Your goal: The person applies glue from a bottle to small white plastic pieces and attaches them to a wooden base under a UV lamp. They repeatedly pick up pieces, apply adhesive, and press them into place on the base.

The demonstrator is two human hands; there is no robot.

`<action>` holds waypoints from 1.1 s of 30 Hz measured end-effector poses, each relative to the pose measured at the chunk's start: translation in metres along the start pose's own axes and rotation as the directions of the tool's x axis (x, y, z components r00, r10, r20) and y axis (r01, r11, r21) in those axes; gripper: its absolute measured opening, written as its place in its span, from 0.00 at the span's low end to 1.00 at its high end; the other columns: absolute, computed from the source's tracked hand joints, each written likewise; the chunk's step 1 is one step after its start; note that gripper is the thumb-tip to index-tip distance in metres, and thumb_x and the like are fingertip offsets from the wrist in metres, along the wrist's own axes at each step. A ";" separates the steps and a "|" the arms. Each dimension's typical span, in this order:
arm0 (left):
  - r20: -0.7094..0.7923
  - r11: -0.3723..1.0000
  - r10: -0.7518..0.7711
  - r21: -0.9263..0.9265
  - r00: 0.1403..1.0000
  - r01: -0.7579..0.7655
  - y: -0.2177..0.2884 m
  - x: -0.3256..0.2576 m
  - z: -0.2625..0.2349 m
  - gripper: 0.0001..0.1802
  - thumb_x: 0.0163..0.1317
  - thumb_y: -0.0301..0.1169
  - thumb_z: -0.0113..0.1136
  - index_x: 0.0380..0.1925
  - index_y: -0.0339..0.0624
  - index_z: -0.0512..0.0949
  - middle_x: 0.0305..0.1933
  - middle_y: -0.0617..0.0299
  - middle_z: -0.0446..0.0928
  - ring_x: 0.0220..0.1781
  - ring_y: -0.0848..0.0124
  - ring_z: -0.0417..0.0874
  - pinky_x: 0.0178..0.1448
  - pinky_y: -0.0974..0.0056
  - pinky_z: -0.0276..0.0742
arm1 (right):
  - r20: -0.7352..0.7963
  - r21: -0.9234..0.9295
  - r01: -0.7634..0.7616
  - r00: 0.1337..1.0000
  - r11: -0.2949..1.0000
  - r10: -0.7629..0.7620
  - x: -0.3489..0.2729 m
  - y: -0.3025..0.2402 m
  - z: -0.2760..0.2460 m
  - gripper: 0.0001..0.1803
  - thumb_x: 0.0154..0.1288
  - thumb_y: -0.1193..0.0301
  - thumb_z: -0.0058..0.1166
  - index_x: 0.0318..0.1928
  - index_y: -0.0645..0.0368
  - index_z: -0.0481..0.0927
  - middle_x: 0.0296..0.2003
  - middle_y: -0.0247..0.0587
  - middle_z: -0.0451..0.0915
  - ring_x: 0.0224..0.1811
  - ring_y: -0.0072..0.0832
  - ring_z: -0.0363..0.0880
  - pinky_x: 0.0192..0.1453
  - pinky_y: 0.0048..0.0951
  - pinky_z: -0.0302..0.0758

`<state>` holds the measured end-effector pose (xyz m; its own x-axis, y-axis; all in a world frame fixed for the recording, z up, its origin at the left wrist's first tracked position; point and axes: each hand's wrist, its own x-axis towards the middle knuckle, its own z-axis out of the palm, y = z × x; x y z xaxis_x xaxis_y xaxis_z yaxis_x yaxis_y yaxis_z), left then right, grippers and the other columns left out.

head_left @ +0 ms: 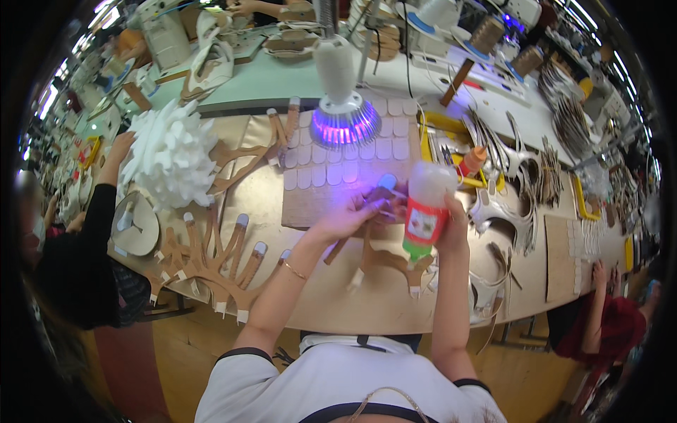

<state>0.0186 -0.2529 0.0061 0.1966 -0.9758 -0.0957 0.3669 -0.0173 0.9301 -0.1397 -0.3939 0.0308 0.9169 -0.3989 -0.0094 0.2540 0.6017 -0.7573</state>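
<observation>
My left hand is closed, pinching a brown strap piece near its end, where a pale rounded tab sits. My right hand wraps round a translucent squeeze bottle with a red label, tipped so its green cap points down. Below the hands hangs a brown cut piece with white-tipped arms. Beyond them lies a board with rows of pale rounded tabs, lit purple by a lamp. More brown strap pieces with tabs on their ends fan out left of my left forearm.
A pile of white foam-like pieces stands at the left, near another person's arm. Right of the bottle are a yellow tray, an orange-capped bottle and silvery strap pieces. Sewing machines line the back. Another person sits at right.
</observation>
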 end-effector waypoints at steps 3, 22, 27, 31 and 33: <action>-0.111 0.994 0.071 0.087 0.991 -0.061 -0.007 0.005 -0.011 0.18 0.69 0.33 0.52 0.55 0.37 0.69 0.45 0.58 0.79 0.44 0.72 0.82 0.49 0.65 0.81 | 0.032 0.103 -0.073 0.997 0.992 0.070 0.032 -0.005 -0.013 0.38 0.63 0.50 0.47 0.62 0.71 0.62 0.56 0.64 0.70 0.51 0.48 0.78 0.53 0.44 0.78; -0.288 1.000 -0.009 -0.006 0.957 0.008 -0.011 0.011 -0.005 0.13 0.67 0.29 0.56 0.48 0.33 0.73 0.42 0.61 0.79 0.41 0.74 0.82 0.50 0.67 0.80 | 0.015 -0.015 -0.215 0.976 0.976 0.215 0.056 -0.003 -0.003 0.34 0.62 0.54 0.50 0.57 0.71 0.67 0.48 0.56 0.77 0.46 0.43 0.81 0.50 0.41 0.81; -0.294 0.988 0.128 0.119 0.947 -0.097 -0.010 0.009 0.003 0.14 0.65 0.24 0.57 0.50 0.33 0.71 0.45 0.61 0.77 0.46 0.75 0.79 0.52 0.69 0.76 | -0.032 -0.039 -0.178 0.984 0.983 0.177 0.057 0.005 -0.013 0.36 0.62 0.53 0.48 0.59 0.72 0.64 0.49 0.60 0.75 0.47 0.44 0.80 0.52 0.43 0.80; -0.408 0.957 0.216 0.267 0.887 -0.110 -0.011 0.007 0.010 0.15 0.62 0.20 0.58 0.48 0.33 0.70 0.45 0.61 0.76 0.46 0.76 0.78 0.52 0.71 0.74 | -0.052 0.122 -0.089 0.994 0.988 0.096 0.056 0.016 -0.021 0.40 0.59 0.51 0.51 0.62 0.71 0.62 0.50 0.59 0.74 0.46 0.42 0.79 0.52 0.44 0.79; -0.446 0.956 0.243 0.263 0.861 -0.133 -0.011 0.002 0.015 0.13 0.60 0.19 0.58 0.45 0.34 0.70 0.44 0.60 0.75 0.44 0.76 0.77 0.51 0.71 0.74 | -0.122 0.119 -0.094 0.986 0.988 0.109 0.058 0.021 -0.023 0.46 0.53 0.45 0.55 0.62 0.69 0.60 0.48 0.56 0.71 0.43 0.39 0.78 0.51 0.45 0.79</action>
<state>0.0016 -0.2581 0.0007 0.6641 -0.7475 -0.0148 0.0854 0.0562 0.9948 -0.0885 -0.4197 -0.0005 0.8945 -0.4129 -0.1716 0.2012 0.7144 -0.6701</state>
